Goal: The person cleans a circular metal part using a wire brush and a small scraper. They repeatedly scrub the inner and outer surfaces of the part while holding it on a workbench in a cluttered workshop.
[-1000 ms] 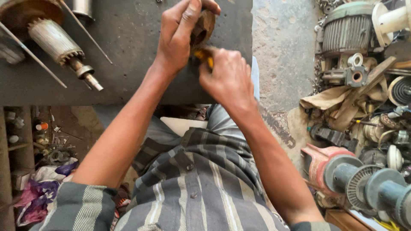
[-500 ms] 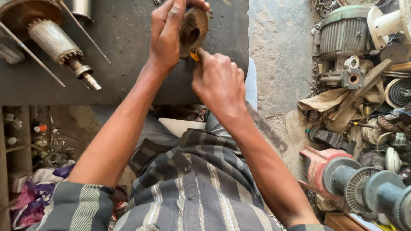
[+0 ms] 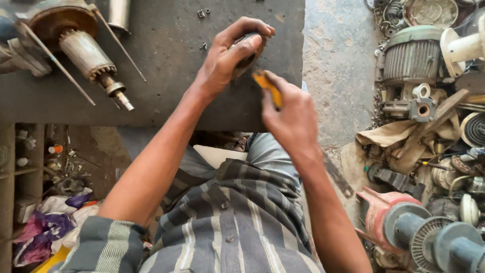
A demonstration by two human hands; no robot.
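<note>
Gripping a small round dark metal part above the dark grey counter, the left hand wraps its fingers over it. Just beside it, the right hand is closed on a yellow-handled tool, its tip pointing at the part. At the counter's left end lies a rusty motor rotor with a steel shaft. Old grey electric motors are heaped on the floor at right.

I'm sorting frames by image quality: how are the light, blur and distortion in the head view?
Head view: even daylight, brightest on the concrete floor and the white fan part at the right edge; soft shadows under the left hand on the dark bench; the right hand and its yellow-handled tool look slightly motion-blurred; wide-angle stretch bends the edges; the small part in the left hand is mostly hidden.
</note>
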